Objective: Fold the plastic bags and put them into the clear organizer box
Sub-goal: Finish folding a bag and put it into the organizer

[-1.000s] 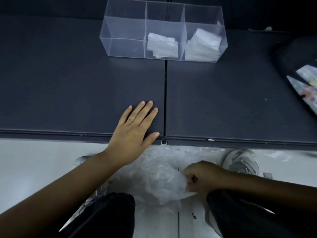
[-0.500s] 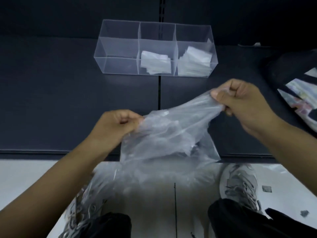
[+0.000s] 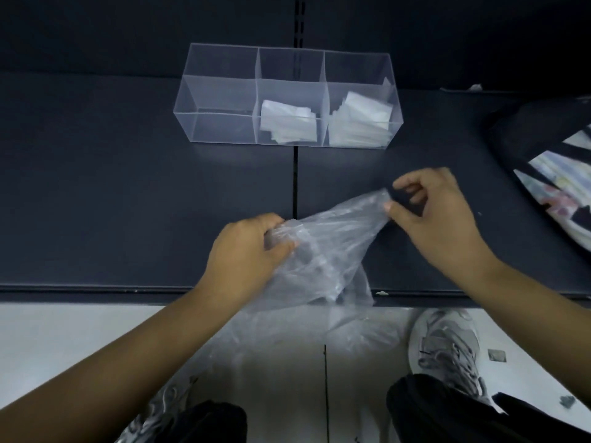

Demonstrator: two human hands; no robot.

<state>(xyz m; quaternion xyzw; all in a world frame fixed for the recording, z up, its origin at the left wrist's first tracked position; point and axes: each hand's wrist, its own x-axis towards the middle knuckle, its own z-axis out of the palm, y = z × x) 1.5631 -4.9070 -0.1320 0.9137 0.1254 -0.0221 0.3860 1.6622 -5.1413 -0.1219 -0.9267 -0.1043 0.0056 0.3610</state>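
Our left hand [image 3: 246, 251] grips one bunched end of the plastic bag [image 3: 329, 244], fingers curled round the crumpled film; our right hand [image 3: 438, 219] pinches the opposite corner between thumb and forefinger, though the hold there looks light; the other fingers are curled in and carry nothing. We hold the two ends apart, most likely to pull the film taut and flat so it can be laid down and creased; so the bag spans the gap between the hands, its loose lower part hanging over the front edge of the dark bench [image 3: 128, 187].

The clear organizer box [image 3: 220, 129] stands farther back on the bench, well apart from both hands; its middle compartment holds folded bags [image 3: 287, 124], its right compartment a fuller stack [image 3: 361, 123], and its left compartment looks bare. Below the bench edge, more loose plastic [image 3: 303, 340] lies on the pale floor beside a grey shoe [image 3: 447, 346]; we judge this to be the supply left to fold.
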